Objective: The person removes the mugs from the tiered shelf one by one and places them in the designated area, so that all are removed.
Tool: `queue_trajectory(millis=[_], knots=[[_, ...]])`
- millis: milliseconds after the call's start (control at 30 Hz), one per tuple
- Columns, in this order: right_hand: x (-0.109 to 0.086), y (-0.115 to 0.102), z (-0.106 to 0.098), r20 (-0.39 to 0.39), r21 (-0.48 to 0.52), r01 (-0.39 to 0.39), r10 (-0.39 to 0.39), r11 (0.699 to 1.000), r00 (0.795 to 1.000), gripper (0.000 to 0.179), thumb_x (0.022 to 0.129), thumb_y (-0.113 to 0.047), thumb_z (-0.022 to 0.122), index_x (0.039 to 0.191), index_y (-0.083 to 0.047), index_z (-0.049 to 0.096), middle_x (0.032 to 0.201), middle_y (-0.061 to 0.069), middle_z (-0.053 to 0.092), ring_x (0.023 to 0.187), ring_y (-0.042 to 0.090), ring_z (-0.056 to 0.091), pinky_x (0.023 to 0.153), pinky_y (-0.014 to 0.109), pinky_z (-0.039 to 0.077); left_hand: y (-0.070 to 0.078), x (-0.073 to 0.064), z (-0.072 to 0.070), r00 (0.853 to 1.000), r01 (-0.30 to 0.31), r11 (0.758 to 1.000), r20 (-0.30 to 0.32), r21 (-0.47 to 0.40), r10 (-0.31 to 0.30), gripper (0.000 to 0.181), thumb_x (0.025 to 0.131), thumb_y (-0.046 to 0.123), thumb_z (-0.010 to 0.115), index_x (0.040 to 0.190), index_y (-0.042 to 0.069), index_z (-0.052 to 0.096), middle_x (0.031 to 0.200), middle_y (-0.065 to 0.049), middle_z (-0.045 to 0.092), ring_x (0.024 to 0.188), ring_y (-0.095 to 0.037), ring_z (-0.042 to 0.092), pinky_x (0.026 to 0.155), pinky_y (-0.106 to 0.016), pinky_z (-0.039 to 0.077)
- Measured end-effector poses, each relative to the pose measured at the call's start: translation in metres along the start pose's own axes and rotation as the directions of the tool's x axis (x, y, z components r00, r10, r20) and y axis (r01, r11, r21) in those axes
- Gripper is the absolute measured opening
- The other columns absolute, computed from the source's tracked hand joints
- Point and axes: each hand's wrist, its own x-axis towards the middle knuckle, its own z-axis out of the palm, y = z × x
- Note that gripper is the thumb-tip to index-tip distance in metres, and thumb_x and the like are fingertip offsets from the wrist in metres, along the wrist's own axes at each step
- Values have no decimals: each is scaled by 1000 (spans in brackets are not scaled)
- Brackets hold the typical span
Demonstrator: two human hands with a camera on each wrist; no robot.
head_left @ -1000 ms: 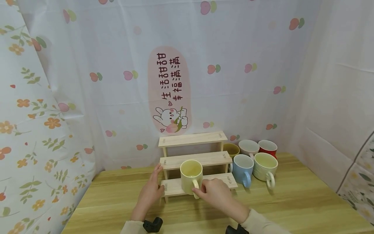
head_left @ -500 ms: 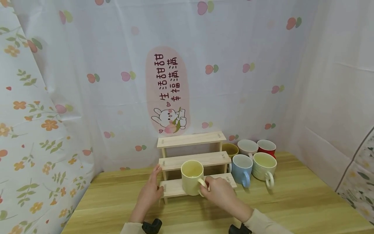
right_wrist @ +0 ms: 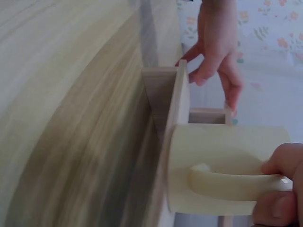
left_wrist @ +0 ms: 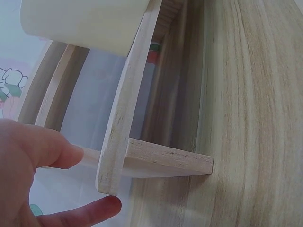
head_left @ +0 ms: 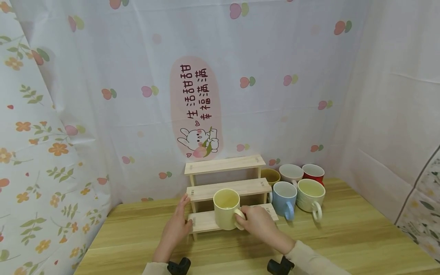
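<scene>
A pale yellow mug (head_left: 225,212) stands upright at the lowest step of a three-tier wooden shelf (head_left: 201,221), its base right at the board's front edge. My right hand (head_left: 259,225) pinches the mug's handle between thumb and fingers; the handle points toward the front right. In the right wrist view, the mug (right_wrist: 222,146) shows its base against the board. My left hand (head_left: 175,227) is at the shelf's left end, fingers extended toward the middle step. In the left wrist view its fingers (left_wrist: 61,151) spread around the lowest board's end.
Right of the shelf, several mugs stand together: a blue one (head_left: 284,198), a pale green one (head_left: 307,196), a white one (head_left: 290,173), a red one (head_left: 317,178) and a mustard one (head_left: 269,175). A printed curtain (head_left: 275,46) hangs behind the wooden table (head_left: 343,244).
The mug has turned, its handle swinging from the front toward the right, and shifted slightly right on the step. My right hand moved with the handle. My left hand kept its place.
</scene>
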Motion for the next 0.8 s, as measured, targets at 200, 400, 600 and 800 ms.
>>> queue_trajectory(millis=[200,400,600,800], knots=[[1,3,5,-31,37,5,-4,999,1000,23,78,-13,69,62,-17,53,53,-12,44,47,0,33,43,17,28,1,0,0,1000,3,1000,12,-16,-3,70,86,2,61,148,11,30,159,-3,22,45,-4,32,40,-22,27],[-1,10,5,-79,136,-10,21,991,997,22,74,-6,69,61,-16,54,53,-10,46,48,-2,33,44,15,29,1,1,0,1000,-8,1000,7,-23,9,70,86,1,61,148,10,30,159,-4,23,47,-4,33,40,-22,28],[-10,15,3,-205,150,35,-4,988,979,28,72,-6,72,58,-19,52,52,-15,44,50,-5,33,46,11,29,1,1,-1,1000,-14,999,1,-32,14,70,86,2,61,148,9,30,159,-4,23,46,-3,32,40,-21,29],[-24,22,-1,-327,169,67,-8,983,945,38,68,-4,74,55,-23,43,50,-21,33,50,-8,30,44,9,23,-1,0,1,1000,-5,999,1,-42,5,71,86,0,60,149,10,27,158,-6,24,43,-3,30,38,-20,26]])
